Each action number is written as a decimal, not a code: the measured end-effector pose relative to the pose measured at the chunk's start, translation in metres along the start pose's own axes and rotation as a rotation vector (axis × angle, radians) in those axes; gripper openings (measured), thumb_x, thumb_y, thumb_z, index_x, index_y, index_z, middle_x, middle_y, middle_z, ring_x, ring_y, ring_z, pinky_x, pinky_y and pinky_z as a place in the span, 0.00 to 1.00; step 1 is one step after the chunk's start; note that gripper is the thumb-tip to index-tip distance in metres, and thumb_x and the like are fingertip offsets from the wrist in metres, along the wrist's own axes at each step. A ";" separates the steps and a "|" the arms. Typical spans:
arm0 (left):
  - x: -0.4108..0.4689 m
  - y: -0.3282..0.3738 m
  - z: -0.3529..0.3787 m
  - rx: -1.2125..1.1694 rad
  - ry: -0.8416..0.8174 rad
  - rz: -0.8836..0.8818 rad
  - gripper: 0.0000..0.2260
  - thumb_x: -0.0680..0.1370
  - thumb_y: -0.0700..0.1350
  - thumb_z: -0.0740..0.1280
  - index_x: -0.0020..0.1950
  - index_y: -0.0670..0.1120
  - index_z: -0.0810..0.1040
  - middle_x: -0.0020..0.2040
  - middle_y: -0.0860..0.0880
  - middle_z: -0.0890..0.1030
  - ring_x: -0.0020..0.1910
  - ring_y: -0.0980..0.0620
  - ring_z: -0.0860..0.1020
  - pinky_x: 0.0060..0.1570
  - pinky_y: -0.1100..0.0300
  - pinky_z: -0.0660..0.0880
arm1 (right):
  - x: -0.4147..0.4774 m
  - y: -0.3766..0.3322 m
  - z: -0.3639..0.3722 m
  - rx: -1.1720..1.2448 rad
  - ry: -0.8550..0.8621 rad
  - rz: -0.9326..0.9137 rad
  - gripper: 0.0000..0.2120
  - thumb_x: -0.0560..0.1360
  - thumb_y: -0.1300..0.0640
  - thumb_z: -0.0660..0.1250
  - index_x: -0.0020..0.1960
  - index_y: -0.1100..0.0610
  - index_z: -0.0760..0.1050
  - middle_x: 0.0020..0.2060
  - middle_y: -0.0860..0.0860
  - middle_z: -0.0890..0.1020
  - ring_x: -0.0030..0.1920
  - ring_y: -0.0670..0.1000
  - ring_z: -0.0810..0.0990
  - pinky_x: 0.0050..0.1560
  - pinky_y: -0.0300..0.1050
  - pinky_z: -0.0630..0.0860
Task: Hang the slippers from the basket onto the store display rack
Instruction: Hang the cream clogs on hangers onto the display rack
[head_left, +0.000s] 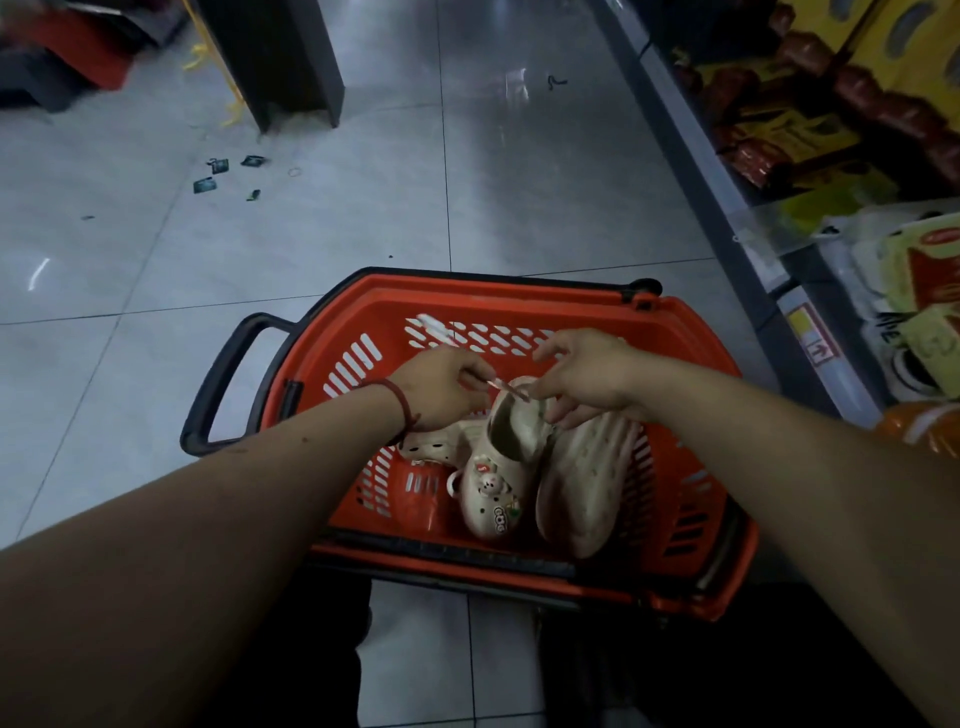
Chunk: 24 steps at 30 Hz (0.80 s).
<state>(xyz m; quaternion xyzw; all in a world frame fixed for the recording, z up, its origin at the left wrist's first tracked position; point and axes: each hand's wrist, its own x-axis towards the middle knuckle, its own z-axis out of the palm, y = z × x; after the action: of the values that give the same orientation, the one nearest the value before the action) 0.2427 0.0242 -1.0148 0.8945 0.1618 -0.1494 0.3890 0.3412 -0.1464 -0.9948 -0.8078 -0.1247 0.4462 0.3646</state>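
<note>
I have both hands down inside the orange plastic basket (519, 299), which sits on the grey tiled floor (156, 260) directly in front of me. My left hand (441, 387) pinches a thin whitish plastic hanger strip (436, 327) between thumb and fingertips. The strip runs diagonally from the far left down to the near right, and its near tip meets the heel of the cream foam slipper with charms (498, 488). My right hand (587, 376) has its fingers curled over that heel rim and holds the heel raised. The slipper's long axis points toward me, toe low in the basket and heel up between my hands, so both are about equally near it. Its sole-up mate (587, 483) lies just beside it on the right, under my right wrist. I judge the next move is working the strip's tip through the heel, along the strip's own line. The display rack is not in view.
</note>
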 end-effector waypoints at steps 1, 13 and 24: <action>0.002 -0.005 -0.002 0.032 0.032 -0.035 0.16 0.78 0.43 0.71 0.65 0.46 0.78 0.62 0.49 0.81 0.56 0.55 0.78 0.54 0.65 0.73 | 0.001 0.000 0.001 -0.038 0.000 0.006 0.25 0.75 0.61 0.74 0.68 0.54 0.70 0.52 0.61 0.81 0.43 0.58 0.86 0.48 0.56 0.84; 0.005 -0.077 -0.014 0.422 -0.120 -0.357 0.19 0.79 0.46 0.69 0.69 0.46 0.76 0.68 0.45 0.77 0.65 0.45 0.76 0.61 0.54 0.74 | 0.012 0.010 -0.001 -0.219 -0.039 -0.011 0.22 0.76 0.61 0.72 0.67 0.54 0.72 0.51 0.59 0.82 0.41 0.54 0.86 0.38 0.46 0.82; 0.077 -0.093 0.045 0.708 -0.287 -0.105 0.20 0.78 0.43 0.67 0.70 0.53 0.74 0.73 0.47 0.69 0.70 0.43 0.70 0.67 0.48 0.72 | 0.031 0.025 0.006 -0.417 -0.121 -0.016 0.24 0.75 0.58 0.73 0.68 0.50 0.70 0.50 0.55 0.82 0.44 0.53 0.86 0.42 0.49 0.84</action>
<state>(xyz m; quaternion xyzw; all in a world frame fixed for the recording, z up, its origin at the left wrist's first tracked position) 0.2681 0.0640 -1.1348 0.9340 0.0897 -0.3393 0.0664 0.3510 -0.1455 -1.0337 -0.8364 -0.2424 0.4554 0.1852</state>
